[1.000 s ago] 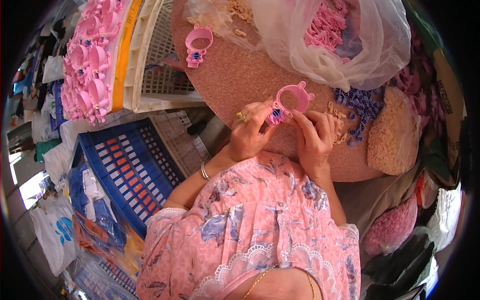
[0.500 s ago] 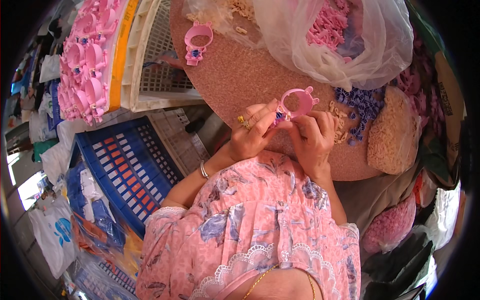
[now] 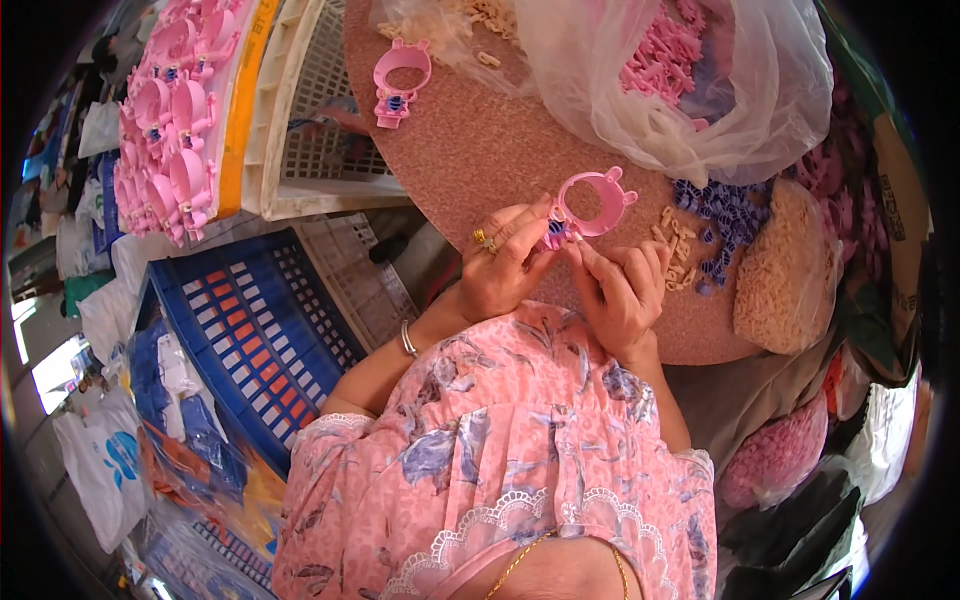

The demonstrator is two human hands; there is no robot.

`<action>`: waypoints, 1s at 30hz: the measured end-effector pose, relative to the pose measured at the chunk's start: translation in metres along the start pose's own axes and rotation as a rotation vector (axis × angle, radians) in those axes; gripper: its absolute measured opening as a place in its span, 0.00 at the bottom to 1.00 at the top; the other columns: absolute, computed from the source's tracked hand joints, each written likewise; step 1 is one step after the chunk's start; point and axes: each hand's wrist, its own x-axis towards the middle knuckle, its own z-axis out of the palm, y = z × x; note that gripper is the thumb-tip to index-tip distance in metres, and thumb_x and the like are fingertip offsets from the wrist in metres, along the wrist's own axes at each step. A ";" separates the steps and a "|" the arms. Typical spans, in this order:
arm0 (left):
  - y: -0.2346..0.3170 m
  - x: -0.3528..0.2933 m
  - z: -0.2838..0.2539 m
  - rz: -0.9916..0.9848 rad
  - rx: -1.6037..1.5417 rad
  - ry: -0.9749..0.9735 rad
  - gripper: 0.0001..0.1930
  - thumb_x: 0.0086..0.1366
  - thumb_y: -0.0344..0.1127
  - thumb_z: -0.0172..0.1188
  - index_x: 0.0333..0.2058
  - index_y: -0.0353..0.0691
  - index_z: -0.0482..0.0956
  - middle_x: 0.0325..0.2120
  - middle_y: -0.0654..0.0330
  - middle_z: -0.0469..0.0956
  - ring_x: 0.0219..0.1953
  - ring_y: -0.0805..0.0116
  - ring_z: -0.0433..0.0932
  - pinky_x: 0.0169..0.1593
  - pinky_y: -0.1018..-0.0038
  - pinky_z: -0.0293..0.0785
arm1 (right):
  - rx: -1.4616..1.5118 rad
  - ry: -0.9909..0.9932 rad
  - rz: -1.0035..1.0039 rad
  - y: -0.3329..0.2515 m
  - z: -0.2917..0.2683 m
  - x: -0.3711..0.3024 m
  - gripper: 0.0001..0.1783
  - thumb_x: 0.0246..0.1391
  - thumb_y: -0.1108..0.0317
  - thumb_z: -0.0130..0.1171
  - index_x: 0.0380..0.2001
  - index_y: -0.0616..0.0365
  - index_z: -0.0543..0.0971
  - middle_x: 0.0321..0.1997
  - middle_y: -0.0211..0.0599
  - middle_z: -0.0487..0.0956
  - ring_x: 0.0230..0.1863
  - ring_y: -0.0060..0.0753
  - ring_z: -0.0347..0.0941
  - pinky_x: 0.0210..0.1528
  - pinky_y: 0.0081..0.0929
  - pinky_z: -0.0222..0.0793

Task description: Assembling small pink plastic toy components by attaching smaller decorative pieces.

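Note:
A pink plastic ring with two small ears point(image 3: 615, 217) is held above the table edge, its round opening tilted up and to the right. My left hand point(image 3: 505, 258) pinches its narrow base, where a blue piece point(image 3: 556, 228) sits. My right hand point(image 3: 622, 292) is closed, thumb and forefinger tips together against the lower edge of that base. Whatever small part may be between those fingertips is too small to make out. Another pink eared ring point(image 3: 391, 108) with a blue piece in its base lies farther off on the table.
Blue pieces point(image 3: 728, 215) and cream pieces point(image 3: 678, 245) lie loose right of my hands. Beside them is a bag of cream parts point(image 3: 790, 285); behind, a clear bag point(image 3: 560, 70) with pink parts. Left stand a white crate point(image 3: 275, 170), many pink rings point(image 3: 170, 120) and a blue basket point(image 3: 215, 290).
My right hand has drawn slightly down and away from the ring, leaving only its fingertips by the base. The left hand keeps its hold almost unmoved.

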 end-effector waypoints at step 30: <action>-0.003 -0.006 0.001 0.005 -0.052 0.026 0.22 0.54 0.24 0.69 0.46 0.32 0.72 0.47 0.44 0.79 0.46 0.49 0.81 0.46 0.64 0.79 | -0.016 -0.044 0.171 -0.009 0.002 0.003 0.12 0.39 0.70 0.75 0.22 0.54 0.78 0.22 0.26 0.73 0.25 0.29 0.69 0.35 0.29 0.58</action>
